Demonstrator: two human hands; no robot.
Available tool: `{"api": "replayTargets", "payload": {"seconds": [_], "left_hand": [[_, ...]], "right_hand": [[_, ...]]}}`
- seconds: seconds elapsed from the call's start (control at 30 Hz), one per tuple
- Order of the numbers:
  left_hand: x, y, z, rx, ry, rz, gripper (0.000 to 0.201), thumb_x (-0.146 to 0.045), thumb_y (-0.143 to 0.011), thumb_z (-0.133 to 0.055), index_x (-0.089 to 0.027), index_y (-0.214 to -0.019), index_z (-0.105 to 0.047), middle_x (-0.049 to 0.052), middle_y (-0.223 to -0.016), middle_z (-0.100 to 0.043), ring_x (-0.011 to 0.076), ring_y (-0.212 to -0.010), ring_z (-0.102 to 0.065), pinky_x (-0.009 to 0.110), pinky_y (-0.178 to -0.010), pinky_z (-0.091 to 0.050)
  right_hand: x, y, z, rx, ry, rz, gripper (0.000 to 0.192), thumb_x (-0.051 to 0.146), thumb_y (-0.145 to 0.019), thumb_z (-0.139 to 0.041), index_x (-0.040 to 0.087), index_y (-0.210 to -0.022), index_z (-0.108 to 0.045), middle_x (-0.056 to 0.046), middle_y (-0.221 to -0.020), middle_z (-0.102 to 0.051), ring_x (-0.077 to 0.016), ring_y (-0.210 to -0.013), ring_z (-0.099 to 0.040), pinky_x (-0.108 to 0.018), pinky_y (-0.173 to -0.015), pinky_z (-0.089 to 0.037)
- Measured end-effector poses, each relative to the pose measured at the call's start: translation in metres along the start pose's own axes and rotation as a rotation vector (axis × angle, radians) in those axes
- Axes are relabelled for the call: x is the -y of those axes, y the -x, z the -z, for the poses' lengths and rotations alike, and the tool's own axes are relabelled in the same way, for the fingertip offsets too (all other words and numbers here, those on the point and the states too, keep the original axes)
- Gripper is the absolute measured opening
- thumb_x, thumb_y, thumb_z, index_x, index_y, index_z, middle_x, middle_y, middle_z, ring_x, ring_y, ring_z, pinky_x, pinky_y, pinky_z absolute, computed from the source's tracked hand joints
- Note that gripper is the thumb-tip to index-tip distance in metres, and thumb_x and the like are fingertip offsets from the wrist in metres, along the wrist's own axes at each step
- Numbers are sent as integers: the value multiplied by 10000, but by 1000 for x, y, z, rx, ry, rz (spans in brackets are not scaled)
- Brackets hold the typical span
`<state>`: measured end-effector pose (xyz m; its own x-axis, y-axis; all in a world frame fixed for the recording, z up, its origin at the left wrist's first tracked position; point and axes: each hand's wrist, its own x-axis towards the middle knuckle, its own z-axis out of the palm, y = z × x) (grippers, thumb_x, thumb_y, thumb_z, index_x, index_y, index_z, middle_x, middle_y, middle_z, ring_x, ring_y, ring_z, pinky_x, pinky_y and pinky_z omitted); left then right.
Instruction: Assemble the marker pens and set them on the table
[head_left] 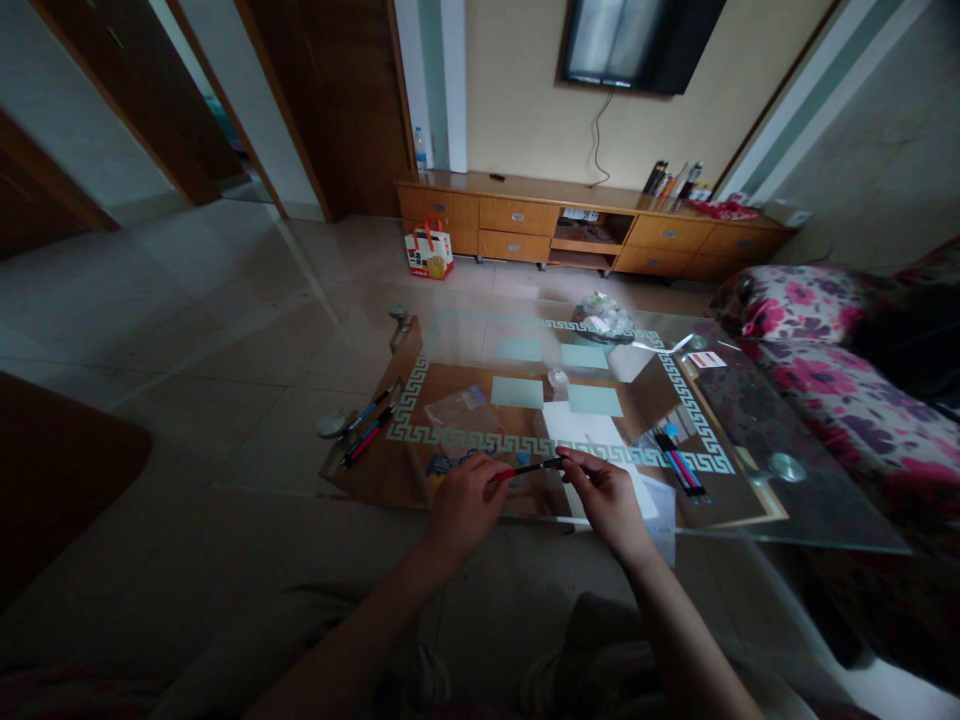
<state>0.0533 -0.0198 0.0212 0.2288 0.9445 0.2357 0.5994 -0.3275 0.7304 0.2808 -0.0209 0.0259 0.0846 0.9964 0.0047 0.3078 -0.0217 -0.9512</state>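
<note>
Both hands hold a slim red-and-black pen (531,467) nearly level above the front edge of the glass table (825,500). My left hand (466,497) is closed around its red end. My right hand (604,495) pinches the dark end between thumb and fingers. Several blue, red and black pens (681,465) lie on the table to the right of my right hand. Another group of pens (367,436) rests at the left side of the table. White paper (581,426) lies just beyond my hands, partly hidden by the right one.
A clear plastic bag (461,408) lies beyond my left hand. Toward the far side of the table are a filled plastic bag (604,315) and a red-and-white card (706,360). A flowered sofa (862,380) stands at the right, a wooden cabinet (517,217) along the wall.
</note>
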Motion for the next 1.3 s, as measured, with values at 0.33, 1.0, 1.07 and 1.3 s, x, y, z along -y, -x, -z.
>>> {"api": "replayTargets", "payload": {"seconds": [0.33,1.0,1.07,1.3], "left_hand": [[-1,0,1,11,10,-8,167,-195,-906,-589,-217,-998,-727,46,-924,-665,177,-849,-622,286,-777,-483],[-1,0,0,11,10,-1,165,-190,-906,-587,-223,-995,-722,42,-938,-673,178,-867,-626,281,-780,-476],[-1,0,1,14,9,-1,168,-187,-907,-585,-223,-998,-721,39,-937,-670,177,-870,-625,281,-786,-474],[-4,-1,3,24,22,-2,168,-187,-907,-588,-220,-1004,-720,39,-950,-668,177,-883,-627,288,-808,-474]], "right_hand": [[6,2,-3,29,-13,-20,396,464,-866,-624,181,-1122,-731,-72,-943,-757,-211,-765,-678,-332,-687,-567],[2,1,-2,16,-4,36,319,442,-867,-641,203,-1052,-743,-78,-1023,-758,-240,-874,-707,-368,-779,-578],[3,2,-2,16,0,41,316,439,-867,-643,202,-1051,-744,-78,-1011,-760,-240,-870,-708,-369,-785,-577],[1,1,-3,38,-26,26,314,430,-869,-643,205,-1065,-739,-79,-1032,-755,-248,-909,-701,-381,-813,-568]]}}
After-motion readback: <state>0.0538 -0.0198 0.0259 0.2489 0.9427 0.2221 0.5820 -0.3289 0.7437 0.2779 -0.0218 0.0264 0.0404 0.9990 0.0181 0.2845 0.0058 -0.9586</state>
